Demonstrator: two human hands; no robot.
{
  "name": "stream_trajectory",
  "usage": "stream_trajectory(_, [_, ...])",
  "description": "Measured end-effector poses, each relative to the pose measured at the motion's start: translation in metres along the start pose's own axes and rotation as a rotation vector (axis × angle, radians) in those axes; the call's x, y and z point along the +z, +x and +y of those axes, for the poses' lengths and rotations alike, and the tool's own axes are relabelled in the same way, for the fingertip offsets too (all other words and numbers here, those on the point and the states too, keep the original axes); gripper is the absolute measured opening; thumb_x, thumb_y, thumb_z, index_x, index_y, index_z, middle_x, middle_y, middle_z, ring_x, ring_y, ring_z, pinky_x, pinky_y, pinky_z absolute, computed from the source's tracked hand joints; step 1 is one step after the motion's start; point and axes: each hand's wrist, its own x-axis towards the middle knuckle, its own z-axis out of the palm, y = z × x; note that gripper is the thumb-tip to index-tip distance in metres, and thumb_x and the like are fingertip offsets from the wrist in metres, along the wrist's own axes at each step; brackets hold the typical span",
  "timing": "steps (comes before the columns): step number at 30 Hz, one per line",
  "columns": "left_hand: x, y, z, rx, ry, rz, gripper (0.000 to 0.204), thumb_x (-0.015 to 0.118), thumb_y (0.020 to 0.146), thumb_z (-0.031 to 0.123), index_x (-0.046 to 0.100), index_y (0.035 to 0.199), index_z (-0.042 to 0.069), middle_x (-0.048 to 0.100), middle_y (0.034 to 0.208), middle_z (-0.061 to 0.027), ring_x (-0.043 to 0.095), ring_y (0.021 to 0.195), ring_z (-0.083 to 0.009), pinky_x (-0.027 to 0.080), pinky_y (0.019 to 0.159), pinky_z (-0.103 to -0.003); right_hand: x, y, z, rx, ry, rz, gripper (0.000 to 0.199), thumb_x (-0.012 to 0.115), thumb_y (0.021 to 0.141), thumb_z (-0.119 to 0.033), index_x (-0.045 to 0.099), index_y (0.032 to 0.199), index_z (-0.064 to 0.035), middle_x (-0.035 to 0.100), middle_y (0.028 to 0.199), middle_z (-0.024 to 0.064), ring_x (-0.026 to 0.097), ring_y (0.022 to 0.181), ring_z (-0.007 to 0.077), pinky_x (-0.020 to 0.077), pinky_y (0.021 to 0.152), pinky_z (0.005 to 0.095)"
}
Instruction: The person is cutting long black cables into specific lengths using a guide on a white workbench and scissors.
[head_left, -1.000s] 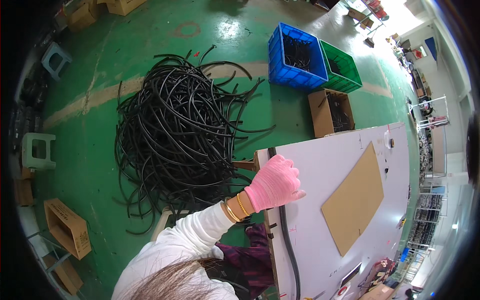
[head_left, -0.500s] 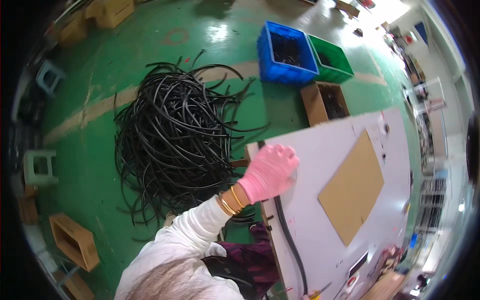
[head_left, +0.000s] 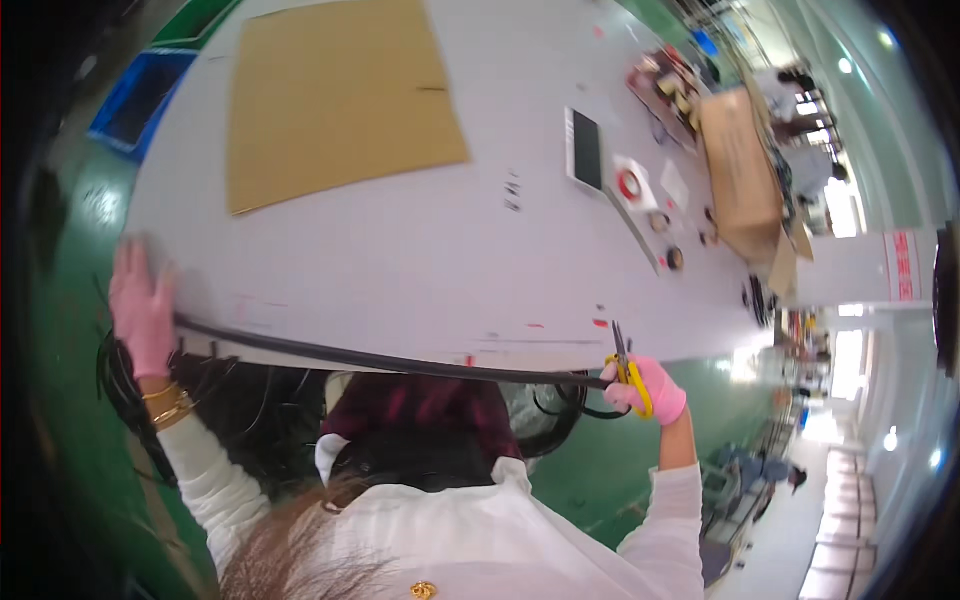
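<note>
A long black tube (head_left: 400,362) lies along the near edge of the white table (head_left: 380,260). At its left end rests my left hand (head_left: 143,315), in a pink glove, fingers stretched out and thumb apart; whether the palm presses on the tube is hidden. My right hand (head_left: 660,392), also pink-gloved, is closed round yellow-handled scissors (head_left: 632,378), their blades pointing up and away from me. The tube's right end meets the fingers of that hand beside the scissors.
Brown cardboard sheet (head_left: 340,105) lies at the far left of the table. Toward the right are a white phone-like device (head_left: 583,150), a red tape roll (head_left: 629,184), a metal ruler (head_left: 632,230) and a cardboard box (head_left: 740,170). Blue crate (head_left: 140,105) stands beyond the left edge.
My view has swung right, bringing my right hand with the scissors into sight. My left hand now lies flatter, with fingers extended, at the tube's left end; earlier its fingers were curled.
</note>
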Motion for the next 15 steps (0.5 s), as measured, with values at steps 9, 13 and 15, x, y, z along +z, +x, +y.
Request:
stream_trajectory(9, [0.008,0.006,-0.013,0.077,0.016,-0.038,0.052,0.048,0.098,0.031,0.042,0.145,0.01,0.036,0.15,-0.0172,0.034,0.139,-0.0318,0.028,0.113,-0.039,-0.062,0.027,0.054,0.008,-0.121,0.092,0.02,0.07,0.08,-0.013,0.057,0.09,-0.001,0.059,0.071,0.0047,0.054,0.061,0.0107,0.0431,0.056,0.0257])
stream_trajectory(13, [0.012,0.006,-0.025,0.077,-0.018,-0.046,0.052,0.047,0.098,0.031,0.041,0.145,0.009,0.036,0.151,-0.0166,0.033,0.14,-0.0307,0.027,0.113,-0.038,-0.059,0.047,0.057,-0.117,-0.504,0.186,0.027,0.072,0.082,-0.023,0.06,0.092,-0.0011,0.061,0.072,0.0133,0.059,0.067,0.0252,0.0485,0.065,0.0345])
stream_trajectory(15, [0.013,0.008,-0.024,0.091,-0.012,-0.055,0.052,0.047,0.098,0.031,0.041,0.145,0.009,0.036,0.151,-0.0157,0.033,0.14,-0.0301,0.027,0.114,-0.038,-0.057,0.053,0.059,-0.12,-0.587,0.208,0.029,0.072,0.083,-0.027,0.061,0.093,-0.0018,0.061,0.074,0.0164,0.06,0.07,0.0307,0.0497,0.068,0.0375])
